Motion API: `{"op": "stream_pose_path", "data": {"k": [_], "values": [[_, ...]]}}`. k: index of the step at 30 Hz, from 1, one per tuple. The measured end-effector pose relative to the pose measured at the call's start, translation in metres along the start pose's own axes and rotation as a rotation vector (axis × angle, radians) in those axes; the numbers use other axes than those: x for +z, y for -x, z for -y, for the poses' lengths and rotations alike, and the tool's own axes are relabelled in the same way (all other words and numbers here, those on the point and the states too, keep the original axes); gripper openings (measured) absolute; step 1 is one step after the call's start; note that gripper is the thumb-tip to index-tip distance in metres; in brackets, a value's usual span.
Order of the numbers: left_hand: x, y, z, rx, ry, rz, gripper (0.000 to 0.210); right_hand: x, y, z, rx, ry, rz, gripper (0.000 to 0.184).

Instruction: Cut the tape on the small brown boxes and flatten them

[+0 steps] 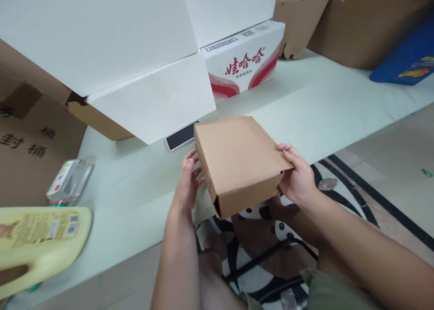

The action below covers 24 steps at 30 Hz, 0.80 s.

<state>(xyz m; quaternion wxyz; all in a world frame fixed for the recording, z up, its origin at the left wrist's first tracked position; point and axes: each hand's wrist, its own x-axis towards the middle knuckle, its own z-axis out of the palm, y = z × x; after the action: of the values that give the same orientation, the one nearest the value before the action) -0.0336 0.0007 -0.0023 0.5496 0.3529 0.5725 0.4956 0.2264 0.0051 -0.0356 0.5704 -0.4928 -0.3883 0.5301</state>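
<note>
Bare forearms [352, 228] reached in from the bottom of the view. Right hand [300, 176] pinched a small brown box [240, 151] at its right edge, fingers curled over that side. Left hand [188, 183] stood close along the box's left side with its fingers parted; whether they pressed on the cardboard, I could not fairly tell. Between the hands, the box sat tilted across the front edge of the table [135, 188], a dark gap showing at its near left corner.

Taking the box as the clock's centre, a phone [183, 135] lay just beside it towards ten o'clock. Beyond that stood a plain white box [159, 95], touching or nearly touching a red-printed carton [244, 70] at twelve. At two was a blue container [407, 56]. Near nine lay a clear bottle [69, 181], and at eight a yellow jug [50, 242]. Below, towards five, was a panda-patterned mat [285, 231].
</note>
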Motion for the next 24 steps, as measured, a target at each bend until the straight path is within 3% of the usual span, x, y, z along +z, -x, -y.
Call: {"op": "stream_pose_path", "data": {"k": [3,8,11,13,17,19,24], "values": [[0.0,0.003,-0.003,0.028,0.089,-0.044,0.082,0.002,0.004,0.001,-0.01,0.025,0.012,0.024],[0.005,0.01,-0.008,-0.035,0.104,0.07,0.106,0.005,0.013,-0.003,-0.036,0.061,0.022,0.026],[0.006,0.01,-0.01,-0.055,0.116,-0.032,0.109,0.004,0.011,-0.005,-0.085,0.095,0.062,0.034],[0.005,0.008,-0.011,-0.004,0.13,-0.141,0.096,0.002,0.006,-0.004,-0.165,0.169,0.041,0.034],[-0.001,0.001,-0.012,0.183,0.15,-0.299,0.066,-0.006,-0.005,-0.003,-0.271,0.616,-0.013,0.023],[-0.004,-0.002,-0.011,0.238,0.193,-0.378,0.059,-0.01,-0.009,-0.006,-0.303,0.87,0.019,0.026],[-0.01,-0.009,-0.005,0.135,0.334,-0.473,0.062,-0.016,-0.012,-0.014,-0.275,1.258,0.165,0.042]]}}
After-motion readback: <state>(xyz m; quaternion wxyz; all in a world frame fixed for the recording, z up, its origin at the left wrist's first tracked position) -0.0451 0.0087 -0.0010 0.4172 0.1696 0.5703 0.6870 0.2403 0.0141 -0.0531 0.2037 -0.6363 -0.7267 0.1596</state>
